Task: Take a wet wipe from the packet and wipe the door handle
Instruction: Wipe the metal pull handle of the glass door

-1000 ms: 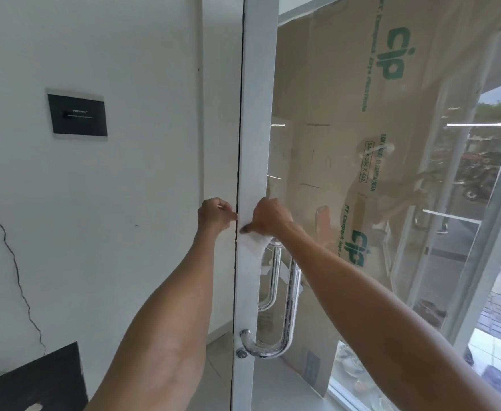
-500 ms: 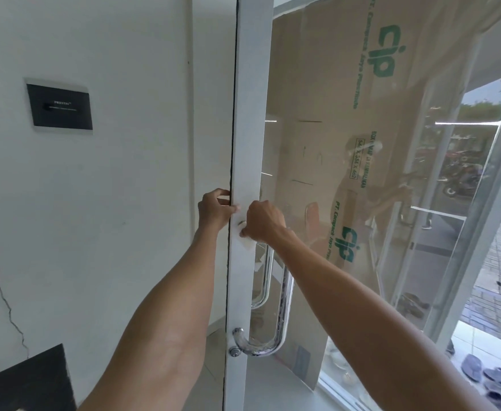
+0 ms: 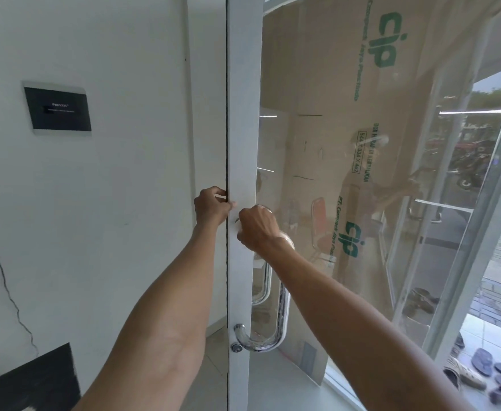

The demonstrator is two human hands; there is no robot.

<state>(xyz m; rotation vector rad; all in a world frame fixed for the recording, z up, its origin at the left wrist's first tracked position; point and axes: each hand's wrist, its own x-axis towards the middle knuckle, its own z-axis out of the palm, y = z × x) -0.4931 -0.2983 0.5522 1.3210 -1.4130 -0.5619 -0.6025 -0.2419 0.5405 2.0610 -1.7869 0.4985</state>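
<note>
- Head view: I am facing a white-framed glass door (image 3: 302, 277). Its door frame (image 3: 241, 114) runs top to bottom through the middle of the picture.
- The left grip (image 3: 212, 207) is wrapped round the frame's edge, thumb on the front face.
- The right grip (image 3: 256, 229) is closed tight round the upper end of the chrome door handle (image 3: 284, 307). The wet wipe is probably bunched under those fingers, but I cannot make it out.
- The handle's bar drops from that fist and bends into the frame just above a small round lock (image 3: 236, 347).
- To the left is a white wall (image 3: 109, 203) with a thin dark crack (image 3: 3, 277) and a black plaque (image 3: 58, 108).
- Through the glass I see a tall cardboard sheet (image 3: 332, 69) printed in green.
- Sandals (image 3: 486, 363) lie on the pale floor (image 3: 477, 336) at lower right, with parked motorbikes (image 3: 471, 161) further off.
</note>
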